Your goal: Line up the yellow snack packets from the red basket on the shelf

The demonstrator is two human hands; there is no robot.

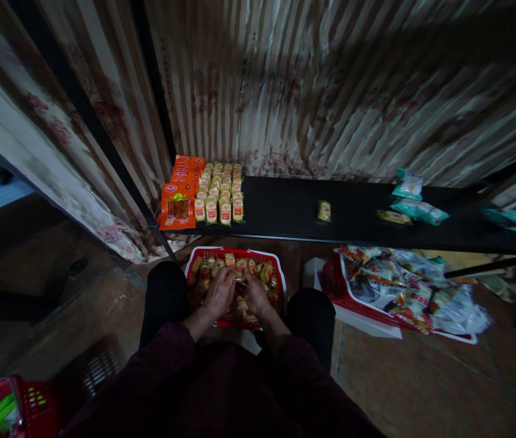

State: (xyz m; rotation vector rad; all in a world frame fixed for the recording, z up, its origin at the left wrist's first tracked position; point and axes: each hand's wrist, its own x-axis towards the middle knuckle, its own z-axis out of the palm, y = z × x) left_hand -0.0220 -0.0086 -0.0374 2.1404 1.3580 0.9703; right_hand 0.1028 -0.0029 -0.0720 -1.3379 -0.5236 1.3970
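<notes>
Packets (pixel 204 275) fill the red basket (pixel 278 263) — whether the fingers (pixel 227 275) pinch one, I can't tell.

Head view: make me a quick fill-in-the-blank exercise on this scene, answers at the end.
The basket under the left grip and right grip has a ____ rim.
On the black shelf, the flat packets beside the yellow wrapped snacks are ____.
The front row of yellow wrapped snacks numbers ____.
The second basket, heaped with bagged snacks, sits in the view's ____ half.
Missing words: white; orange; four; right.
</notes>
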